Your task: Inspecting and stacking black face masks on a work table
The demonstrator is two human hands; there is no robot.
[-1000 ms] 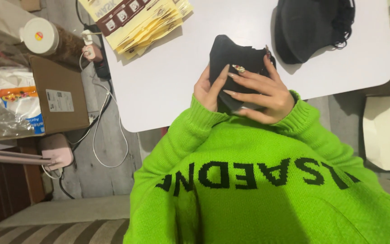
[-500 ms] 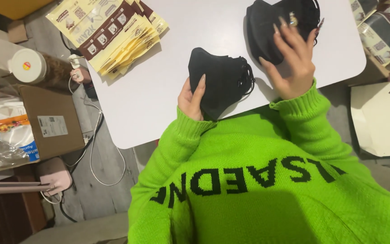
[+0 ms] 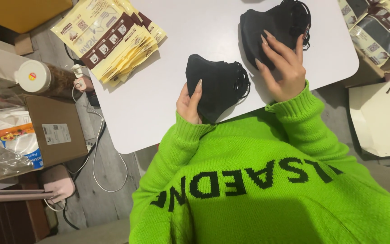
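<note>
Left hand (image 3: 189, 103) grips a folded black mask (image 3: 215, 86) by its lower edge, thumb laid across the front, the mask lying near the front edge of the white surface (image 3: 159, 90). Right hand (image 3: 283, 65) rests with fingers spread flat on a pile of black masks (image 3: 274, 27) farther back, pressing but not closed on it. A fan of yellow-and-brown packets (image 3: 113, 38) sits well off at the surface's left corner.

A folded black face mask (image 3: 215, 86) lies flat on the white counter (image 3: 159, 104) near its front edge, its ear loops bunched at the right side. Just beyond it to the right lies a small heap of black masks (image 3: 271, 27), loops tangled at the far end.
</note>
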